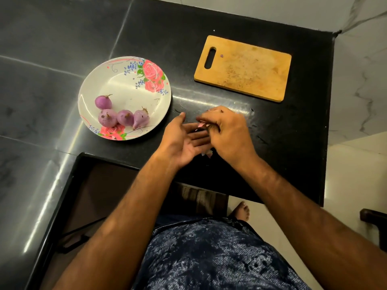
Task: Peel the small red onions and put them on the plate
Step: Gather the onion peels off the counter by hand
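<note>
Hands (206,135) over black counter (209,17), marble floor (360,80)

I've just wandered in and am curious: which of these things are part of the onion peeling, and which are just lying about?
Part of the job:
- floral plate
- four small onions on it
- left hand, open palm up
- right hand, closed around pinkish peel scraps

Just lying about:
- wooden cutting board, bare
- black counter

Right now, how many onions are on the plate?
4. One onion sits apart toward the plate's left; three lie in a row nearer the person. Another may be hidden under the right hand.
</note>
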